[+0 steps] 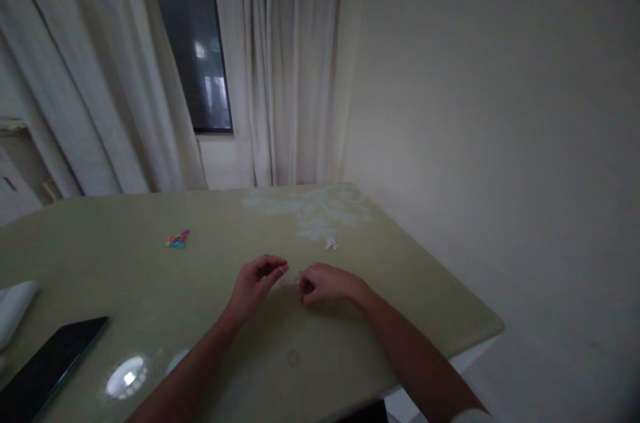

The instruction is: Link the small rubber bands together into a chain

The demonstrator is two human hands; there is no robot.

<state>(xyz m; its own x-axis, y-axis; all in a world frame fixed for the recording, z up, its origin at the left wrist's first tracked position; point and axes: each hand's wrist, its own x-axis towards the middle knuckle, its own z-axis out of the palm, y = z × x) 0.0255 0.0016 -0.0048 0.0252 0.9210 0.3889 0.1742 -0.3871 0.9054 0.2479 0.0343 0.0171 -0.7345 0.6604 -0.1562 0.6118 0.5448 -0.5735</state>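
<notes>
Over the middle of the table, my left hand [257, 280] pinches a small, thin, pale piece between thumb and fingertips. Close to its right, my right hand [325, 282] is closed, fingers curled, at something small and pale that is too tiny to make out. A narrow gap separates the two hands. Just beyond my right hand lie a few small white pieces [331, 244]. Farther left sits a little pile of several brightly coloured small pieces [178, 239].
The greenish table [135, 276] has a corner at the right, near the wall. A black flat device [53, 366] and a white object [15, 306] lie at the left. Curtains [295, 63] and a dark window [193, 36] stand behind.
</notes>
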